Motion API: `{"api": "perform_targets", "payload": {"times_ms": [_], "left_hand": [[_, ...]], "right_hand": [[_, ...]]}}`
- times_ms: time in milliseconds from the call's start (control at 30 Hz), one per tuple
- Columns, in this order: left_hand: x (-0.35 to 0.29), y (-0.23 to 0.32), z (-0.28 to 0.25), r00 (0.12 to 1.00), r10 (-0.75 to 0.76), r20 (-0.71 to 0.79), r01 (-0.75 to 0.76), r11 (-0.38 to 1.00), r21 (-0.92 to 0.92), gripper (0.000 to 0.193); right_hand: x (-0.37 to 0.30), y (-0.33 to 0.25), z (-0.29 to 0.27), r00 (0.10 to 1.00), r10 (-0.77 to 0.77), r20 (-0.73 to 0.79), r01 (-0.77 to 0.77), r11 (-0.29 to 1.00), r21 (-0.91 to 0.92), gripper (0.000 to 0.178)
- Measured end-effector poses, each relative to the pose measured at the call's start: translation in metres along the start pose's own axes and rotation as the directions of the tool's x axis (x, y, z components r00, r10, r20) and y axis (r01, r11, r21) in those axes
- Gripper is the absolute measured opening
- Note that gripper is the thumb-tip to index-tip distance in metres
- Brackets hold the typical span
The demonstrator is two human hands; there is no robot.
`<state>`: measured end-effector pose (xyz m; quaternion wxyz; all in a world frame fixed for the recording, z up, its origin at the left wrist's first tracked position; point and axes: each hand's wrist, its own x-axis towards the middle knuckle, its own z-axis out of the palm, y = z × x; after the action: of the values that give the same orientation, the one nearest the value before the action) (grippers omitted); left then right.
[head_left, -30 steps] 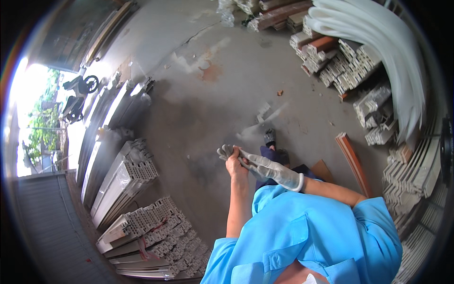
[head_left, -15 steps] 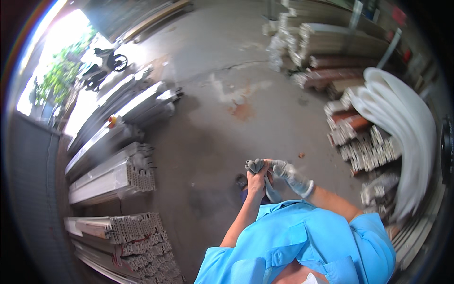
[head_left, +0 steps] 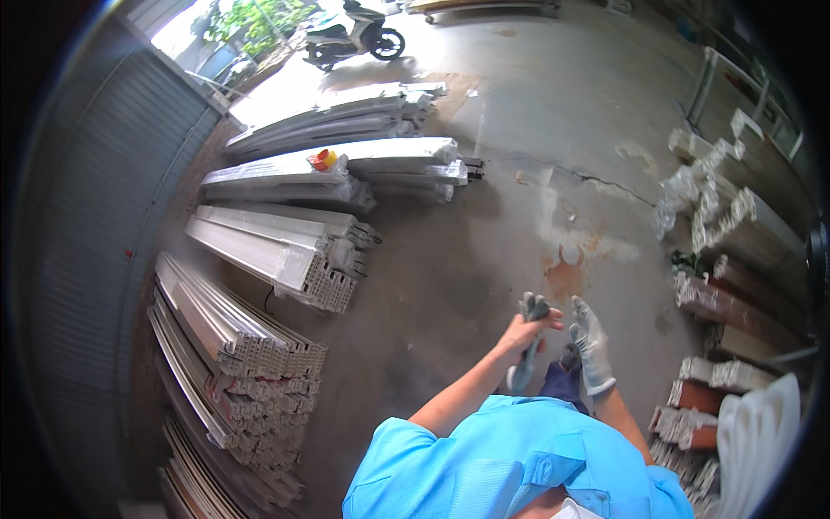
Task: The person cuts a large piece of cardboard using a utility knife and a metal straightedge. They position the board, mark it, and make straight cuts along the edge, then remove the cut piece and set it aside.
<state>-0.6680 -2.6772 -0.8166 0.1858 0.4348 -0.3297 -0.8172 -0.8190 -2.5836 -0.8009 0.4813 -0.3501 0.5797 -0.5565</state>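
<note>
My bare left hand (head_left: 524, 332) is closed around a loose grey work glove (head_left: 520, 377), whose limp fingers stick up above the fist while its cuff hangs below. Close beside it, my right hand (head_left: 592, 346) wears a matching grey work glove with a paler cuff. Its fingers are stretched out and point away from me, with nothing in them. A small gap separates the two hands. Beneath them show a dark trouser leg (head_left: 564, 384) and part of a shoe.
Stacks of long pale profiles (head_left: 272, 251) lie along the left wall (head_left: 95, 216); a roll of orange-yellow tape (head_left: 322, 160) sits on one. More wrapped profiles (head_left: 735, 303) and white foam sheeting (head_left: 761, 445) are on the right. A motorbike (head_left: 354, 36) stands at the far doorway.
My view has turned left, so the left-hand stacks and the motorbike show more fully. The gloved right hand has come away from the left hand, which still holds the loose glove.
</note>
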Motion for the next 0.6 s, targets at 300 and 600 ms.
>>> {"api": "perform_targets", "payload": {"times_ms": [300,600], "left_hand": [[0.127,0.052,0.079,0.966,0.003,-0.259,-0.129,0.872,-0.472,0.016],[0.234,0.108,-0.008,0.894,-0.057,-0.445,-0.244,0.77,-0.59,0.018]], "right_hand": [[0.166,-0.02,-0.052,0.98,-0.15,0.128,0.172,0.968,-0.183,0.056],[0.256,0.006,-0.075,0.727,0.351,0.59,-0.403,0.914,-0.047,0.047]]}}
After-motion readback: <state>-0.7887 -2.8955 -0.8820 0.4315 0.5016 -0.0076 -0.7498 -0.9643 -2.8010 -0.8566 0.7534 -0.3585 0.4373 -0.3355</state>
